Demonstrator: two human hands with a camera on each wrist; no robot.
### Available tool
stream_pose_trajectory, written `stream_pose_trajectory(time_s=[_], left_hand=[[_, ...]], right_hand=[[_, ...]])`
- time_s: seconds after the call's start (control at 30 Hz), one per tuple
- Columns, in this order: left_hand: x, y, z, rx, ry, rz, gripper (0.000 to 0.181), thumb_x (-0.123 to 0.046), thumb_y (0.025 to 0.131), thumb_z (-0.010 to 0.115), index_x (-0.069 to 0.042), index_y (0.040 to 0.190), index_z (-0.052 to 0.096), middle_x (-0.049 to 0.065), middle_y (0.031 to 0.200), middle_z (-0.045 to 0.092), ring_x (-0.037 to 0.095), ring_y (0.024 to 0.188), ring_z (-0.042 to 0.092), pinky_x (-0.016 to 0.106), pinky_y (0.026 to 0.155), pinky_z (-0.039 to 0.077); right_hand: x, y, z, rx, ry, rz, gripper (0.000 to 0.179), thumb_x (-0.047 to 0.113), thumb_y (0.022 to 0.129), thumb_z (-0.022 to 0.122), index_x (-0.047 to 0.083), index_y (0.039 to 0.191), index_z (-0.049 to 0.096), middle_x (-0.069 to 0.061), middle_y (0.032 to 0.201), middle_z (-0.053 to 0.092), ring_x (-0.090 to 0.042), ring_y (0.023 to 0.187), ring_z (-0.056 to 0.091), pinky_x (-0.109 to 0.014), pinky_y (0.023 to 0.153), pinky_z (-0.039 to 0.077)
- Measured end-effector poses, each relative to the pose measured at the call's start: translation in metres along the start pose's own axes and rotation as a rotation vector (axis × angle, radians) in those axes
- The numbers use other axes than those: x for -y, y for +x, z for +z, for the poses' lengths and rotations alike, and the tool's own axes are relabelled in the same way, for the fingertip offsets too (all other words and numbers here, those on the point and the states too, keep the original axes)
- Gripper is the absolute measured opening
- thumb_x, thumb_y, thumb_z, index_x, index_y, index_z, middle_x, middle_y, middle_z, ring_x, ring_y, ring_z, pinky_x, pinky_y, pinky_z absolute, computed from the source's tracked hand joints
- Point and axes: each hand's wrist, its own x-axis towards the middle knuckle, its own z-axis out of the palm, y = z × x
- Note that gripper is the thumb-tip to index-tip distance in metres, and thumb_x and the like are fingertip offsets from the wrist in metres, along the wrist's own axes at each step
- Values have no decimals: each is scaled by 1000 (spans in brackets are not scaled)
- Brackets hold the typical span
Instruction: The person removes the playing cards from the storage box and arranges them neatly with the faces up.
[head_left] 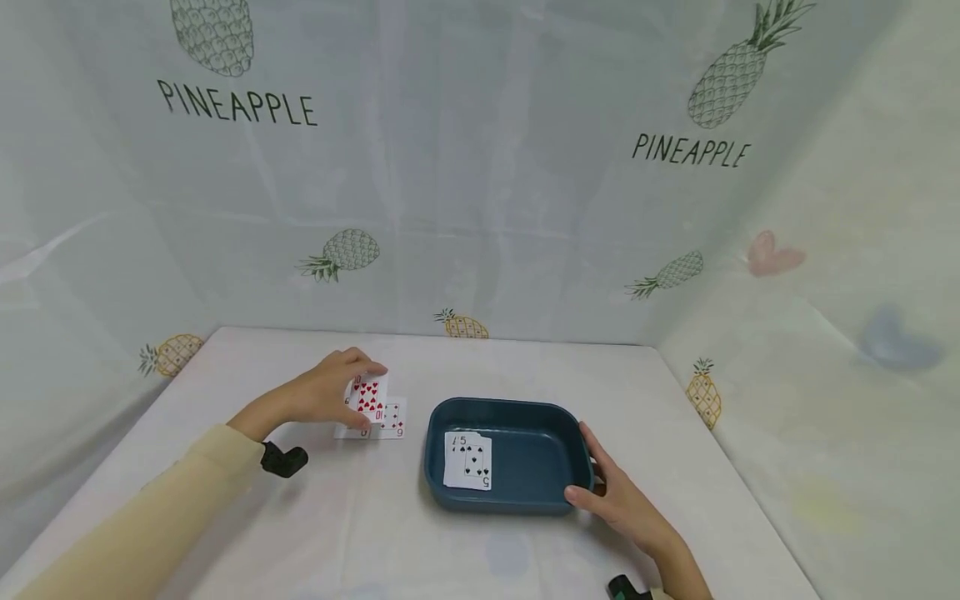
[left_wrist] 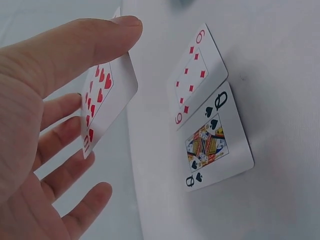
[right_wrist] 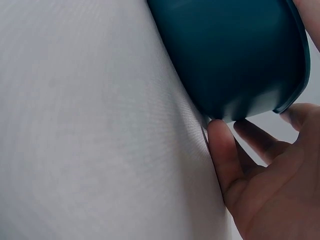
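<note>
My left hand [head_left: 324, 393] pinches a ten of hearts [left_wrist: 106, 97] between thumb and fingers, tilted up above the table. Below it lie a six of diamonds [left_wrist: 195, 75] and a queen of spades [left_wrist: 212, 142], face up side by side with edges meeting. In the head view the raised card and the hand partly cover them. At the right end of a dark blue rectangular dish [head_left: 536, 458], my right hand [head_left: 622, 500] grips the wall, thumb at the near rim corner and fingers round the side. A five of spades [head_left: 474, 462] tops a small pile of cards inside the dish's left half.
The dish stands on a white-covered table [head_left: 390, 533], right of the loose cards. A pale curtain [head_left: 480, 167] printed with pineapples hangs behind the table's far edge and along both sides. Each wrist wears a small black device [head_left: 283, 459].
</note>
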Motion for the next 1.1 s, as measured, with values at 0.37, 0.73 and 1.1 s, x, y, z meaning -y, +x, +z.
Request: stream_pose_trajectory(time_s=[0.37, 0.73, 1.1], left_hand=[[20, -11, -5, 25, 10, -18, 81, -30, 77, 96, -8, 147, 61, 3, 135, 56, 28, 124, 49, 46, 100, 48], [46, -24, -6, 55, 29, -20, 80, -28, 76, 96, -5, 145, 62, 5, 132, 57, 27, 120, 51, 43, 97, 48], [70, -31, 0, 93, 51, -47, 83, -32, 73, 97, -3, 143, 63, 7, 130, 58, 26, 115, 55, 42, 95, 48]], right_hand=[[-1, 1, 1, 6, -10, 4, 99, 20, 100, 74, 30, 172, 7, -20, 173, 20, -43, 147, 41, -23, 98, 50], [-2, 1, 0, 0, -8, 11, 99, 20, 100, 74, 31, 172, 7, -21, 173, 21, -43, 146, 42, -24, 97, 50], [1, 1, 0, -6, -19, 11, 99, 21, 100, 74, 29, 173, 7, -21, 173, 20, -43, 144, 43, -26, 96, 51]])
